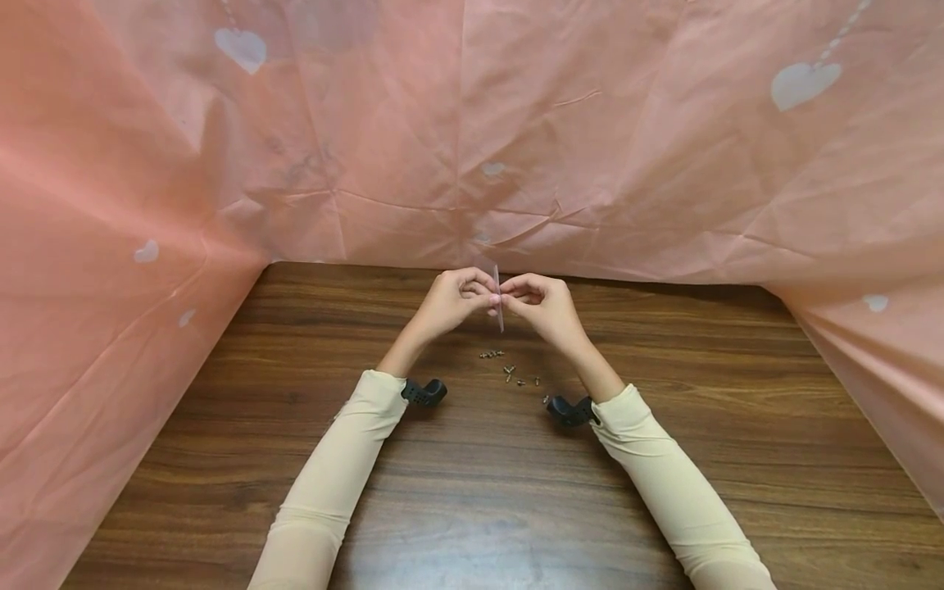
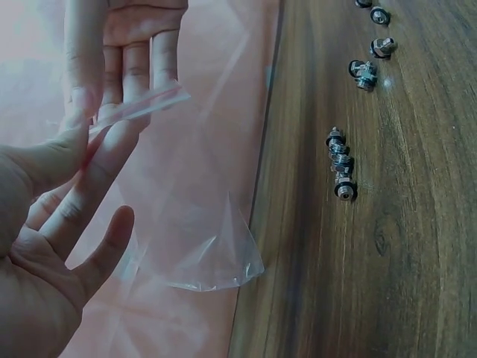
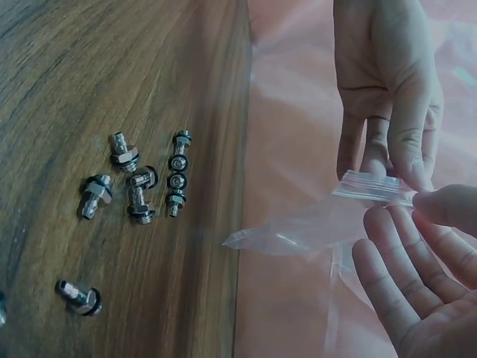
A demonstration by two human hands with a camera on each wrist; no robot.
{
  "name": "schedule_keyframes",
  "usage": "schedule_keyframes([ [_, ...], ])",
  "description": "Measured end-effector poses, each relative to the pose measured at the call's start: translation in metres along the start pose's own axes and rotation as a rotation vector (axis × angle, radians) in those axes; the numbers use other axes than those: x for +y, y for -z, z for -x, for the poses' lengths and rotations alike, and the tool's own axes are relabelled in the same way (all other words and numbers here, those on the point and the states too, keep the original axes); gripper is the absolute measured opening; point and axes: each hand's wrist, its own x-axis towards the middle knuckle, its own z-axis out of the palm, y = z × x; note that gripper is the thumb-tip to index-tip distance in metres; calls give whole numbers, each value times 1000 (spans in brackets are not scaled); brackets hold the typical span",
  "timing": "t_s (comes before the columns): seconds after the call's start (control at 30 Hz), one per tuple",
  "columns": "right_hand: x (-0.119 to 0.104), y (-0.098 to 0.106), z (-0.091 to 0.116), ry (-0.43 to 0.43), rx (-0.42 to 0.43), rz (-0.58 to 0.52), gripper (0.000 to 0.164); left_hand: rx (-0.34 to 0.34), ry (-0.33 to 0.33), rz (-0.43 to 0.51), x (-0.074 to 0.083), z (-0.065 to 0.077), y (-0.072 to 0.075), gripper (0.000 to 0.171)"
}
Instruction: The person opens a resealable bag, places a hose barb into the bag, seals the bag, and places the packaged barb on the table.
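Plastic bag (image 2: 212,253): held near the desk's (image 1: 442,492) far edge; probably light, limp, slippery.
Zip strip (image 3: 369,185): likely stiffer than the film, the better hold.
Left hand (image 1: 453,299): pinches the strip.
Right hand (image 1: 546,307): pinches it too, opposite.
Metal fittings (image 3: 138,203): on the desk; likely hard, apt to roll.

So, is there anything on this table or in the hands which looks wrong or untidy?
Nothing looks clearly damaged. Only the metal fittings on the wooden table look untidy: some form a neat row, while others lie scattered at differing angles. The clear bag pinched by the left hand and right hand seems intact where visible.
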Motion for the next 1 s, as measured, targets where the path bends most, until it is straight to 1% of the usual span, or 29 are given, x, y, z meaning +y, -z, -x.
schedule_keyframes([
  [0.4, -2, 3, 1, 9, -53, -63, 24, 71, 11, 7, 0, 2, 0, 15],
  [0.57, -3, 2, 2, -14, -64, -102, 26, 73, 14, 35, 0, 3, 0, 15],
  [0.67, -3, 1, 2, -21, -58, -110, 27, 74, 16, 35, 0, 3, 0, 14],
  [1.0, -3, 1, 2, -16, -52, -97, 27, 70, 15, 100, 0, 2, -1, 14],
])
